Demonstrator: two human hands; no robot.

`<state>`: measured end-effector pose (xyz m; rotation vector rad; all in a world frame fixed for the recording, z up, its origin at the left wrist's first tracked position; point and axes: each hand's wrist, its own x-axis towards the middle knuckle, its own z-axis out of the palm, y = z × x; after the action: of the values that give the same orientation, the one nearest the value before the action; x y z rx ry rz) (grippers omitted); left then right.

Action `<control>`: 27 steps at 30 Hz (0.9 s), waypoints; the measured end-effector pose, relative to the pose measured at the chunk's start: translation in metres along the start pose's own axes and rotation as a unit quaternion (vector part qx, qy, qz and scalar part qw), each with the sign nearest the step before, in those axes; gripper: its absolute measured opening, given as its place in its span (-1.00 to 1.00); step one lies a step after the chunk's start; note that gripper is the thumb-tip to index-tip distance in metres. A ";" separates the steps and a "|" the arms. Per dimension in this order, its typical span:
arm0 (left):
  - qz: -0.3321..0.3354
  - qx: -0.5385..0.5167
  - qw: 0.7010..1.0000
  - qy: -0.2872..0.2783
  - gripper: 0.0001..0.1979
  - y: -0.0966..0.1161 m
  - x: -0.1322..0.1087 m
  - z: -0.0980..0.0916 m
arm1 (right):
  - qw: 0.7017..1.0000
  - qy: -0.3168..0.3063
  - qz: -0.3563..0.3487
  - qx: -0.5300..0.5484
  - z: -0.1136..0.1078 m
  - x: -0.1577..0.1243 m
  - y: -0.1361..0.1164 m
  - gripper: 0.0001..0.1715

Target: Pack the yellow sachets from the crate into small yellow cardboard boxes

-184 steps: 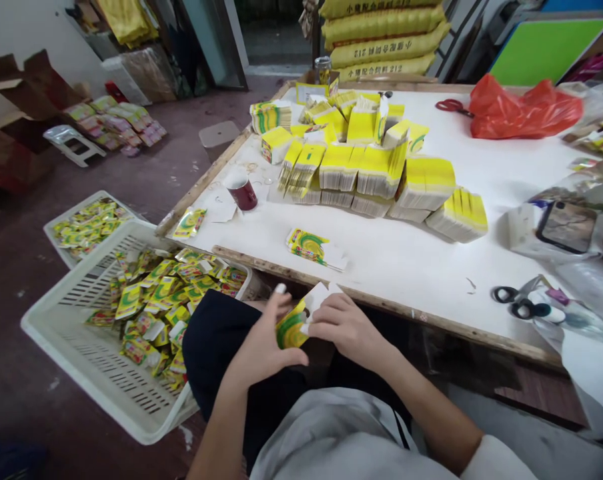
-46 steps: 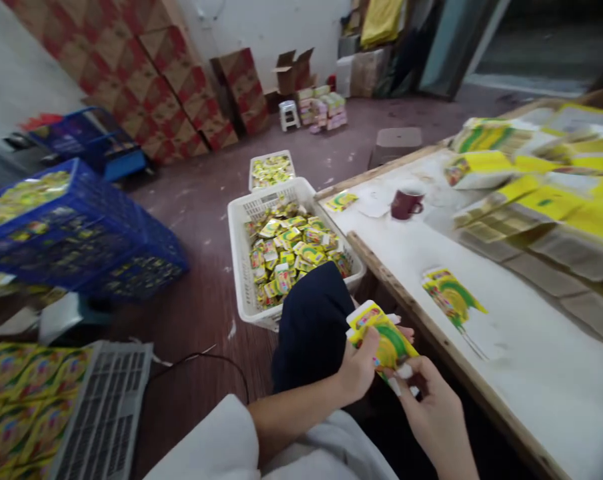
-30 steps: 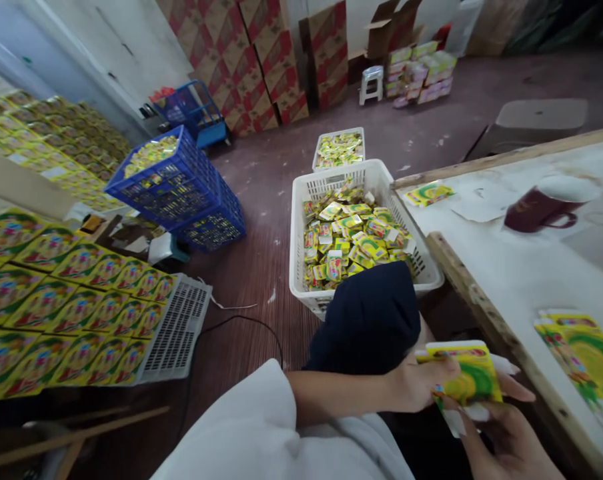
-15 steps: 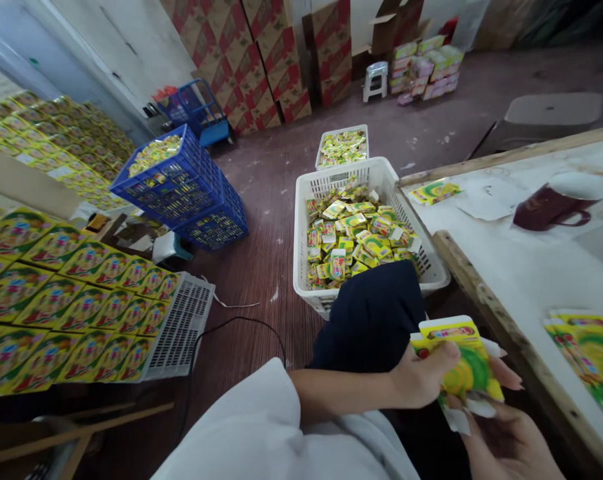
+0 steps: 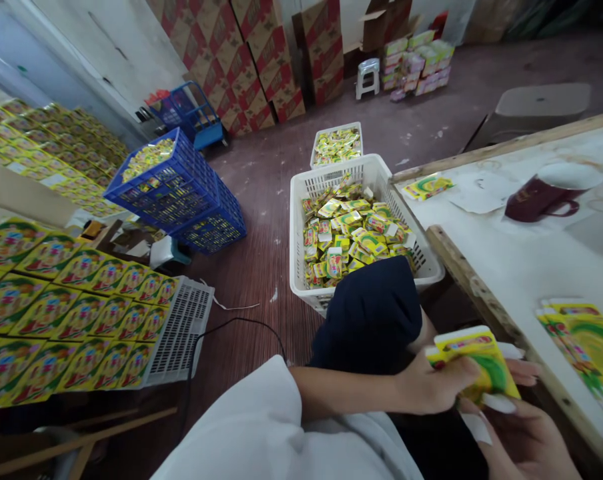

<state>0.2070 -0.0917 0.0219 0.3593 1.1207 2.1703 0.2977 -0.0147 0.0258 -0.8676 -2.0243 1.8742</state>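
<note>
A small yellow and green carton [image 5: 481, 365] is held over my lap, beside the table edge. My left hand [image 5: 434, 385] is closed around it, thumb across the printed front and fingers behind. At the carton's lower end, my right hand [image 5: 529, 437] pinches around the white end flaps [image 5: 499, 403]; part of its grip is hidden. Flat yellow cartons [image 5: 589, 340] lie on the white table [image 5: 546, 260] to the right. In front of my knee stands a white basket [image 5: 301, 220] heaped with small filled-looking cartons [image 5: 359, 230].
A maroon mug [image 5: 536, 198] and a single packet [image 5: 428, 186] are on the table. Blue crates [image 5: 206, 207] stand left, near stacked yellow boxes [image 5: 86, 293]. A black cable [image 5: 241, 319] crosses the floor. Behind are a second basket [image 5: 313, 157], a stool [image 5: 367, 79] and brown cartons [image 5: 236, 60].
Both hands and the carton have shifted slightly right and down in view. My right fingers now cover more of the lower flaps. The background has shifted slightly left.
</note>
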 end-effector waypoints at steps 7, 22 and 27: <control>0.020 -0.138 0.979 0.149 -0.40 0.013 0.005 0.002 | 0.994 -0.109 -0.011 0.019 0.014 -0.001 -0.005 -0.50; -0.010 0.046 0.990 0.131 -0.51 0.012 0.002 0.004 | 0.991 0.028 0.028 0.125 -0.011 0.009 0.008 -0.41; -0.020 0.034 0.982 0.186 -0.55 0.020 0.000 0.007 | 0.994 0.073 0.021 0.078 -0.007 0.009 0.008 -0.36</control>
<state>0.2023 -0.0951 0.0419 -0.0469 1.3929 2.2227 0.2968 -0.0040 0.0173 -0.9807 -1.7620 1.9005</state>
